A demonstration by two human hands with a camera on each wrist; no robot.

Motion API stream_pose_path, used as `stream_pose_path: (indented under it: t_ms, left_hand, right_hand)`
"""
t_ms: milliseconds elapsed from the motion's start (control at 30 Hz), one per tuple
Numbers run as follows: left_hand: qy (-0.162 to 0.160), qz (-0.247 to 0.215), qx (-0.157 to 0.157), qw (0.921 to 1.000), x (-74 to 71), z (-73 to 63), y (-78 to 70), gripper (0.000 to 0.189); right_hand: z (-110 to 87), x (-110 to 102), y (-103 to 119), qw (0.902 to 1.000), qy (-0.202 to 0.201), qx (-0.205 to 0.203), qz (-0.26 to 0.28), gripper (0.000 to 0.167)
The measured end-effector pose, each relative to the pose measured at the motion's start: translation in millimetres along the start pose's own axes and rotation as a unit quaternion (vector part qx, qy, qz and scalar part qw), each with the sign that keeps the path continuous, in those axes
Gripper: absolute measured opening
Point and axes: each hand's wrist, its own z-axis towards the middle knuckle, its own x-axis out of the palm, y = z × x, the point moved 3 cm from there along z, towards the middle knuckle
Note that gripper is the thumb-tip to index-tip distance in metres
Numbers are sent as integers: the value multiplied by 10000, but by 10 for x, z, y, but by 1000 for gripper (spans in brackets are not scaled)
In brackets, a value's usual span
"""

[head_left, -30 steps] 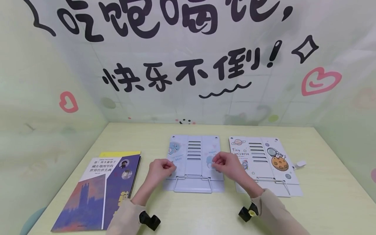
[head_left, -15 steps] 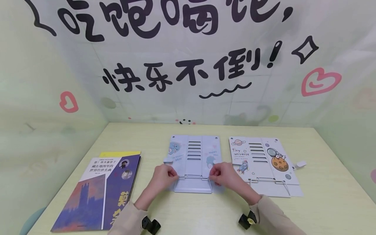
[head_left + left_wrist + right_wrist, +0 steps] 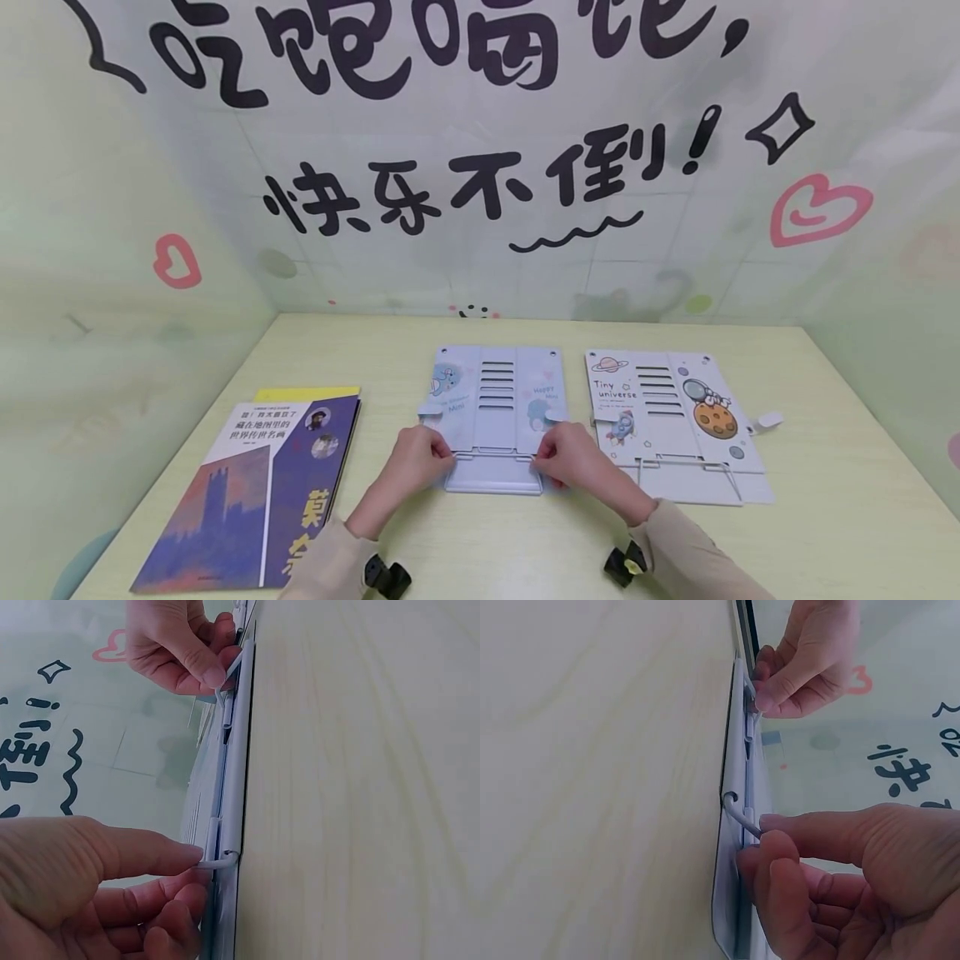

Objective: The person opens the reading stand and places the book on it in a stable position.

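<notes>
A pale blue book stand (image 3: 497, 417) with slots down its middle lies flat on the table. My left hand (image 3: 422, 457) pinches the left side of its wire bracket (image 3: 217, 862) between thumb and index finger. On the other side, my right hand (image 3: 573, 454) pinches the same bracket, seen close in the right wrist view where the wire (image 3: 742, 819) bends out of the stand's front lip. Small page tabs stick out at the stand's two side edges, such as the left tab (image 3: 430, 410). The wire's low front bar runs between the hands.
To the right lies a white book stand (image 3: 652, 433) with a space print and its own wire bracket. Stacked books (image 3: 247, 492) lie at the left. A printed backdrop (image 3: 390, 283) rises behind the table (image 3: 480, 542).
Both hands have come down from the blue stand's side edges to its wire bracket and pinch it. The side tabs now show. In the last half second the hands barely shifted.
</notes>
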Motion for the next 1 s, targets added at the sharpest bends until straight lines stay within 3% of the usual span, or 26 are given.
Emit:
stream_pose_path:
  t_ms: [167,467,700,1000]
  left_hand:
    - [9,7,-16,10000,14,1,19,14]
    - [157,-410,-225,9988,35,-30,62,9]
    - [71,-500,-118,9987,49,-57,98,8]
    - [121,-800,216,9965,68,-73,174,8]
  right_hand:
    - [5,19,2,9998,92,145,112,20]
    - [-1,33,-9,9993,117,128,345,21]
    - [-34,46,-45,9976,166,65,662,15]
    - [-58,48,-111,9940,274,-470,950,12]
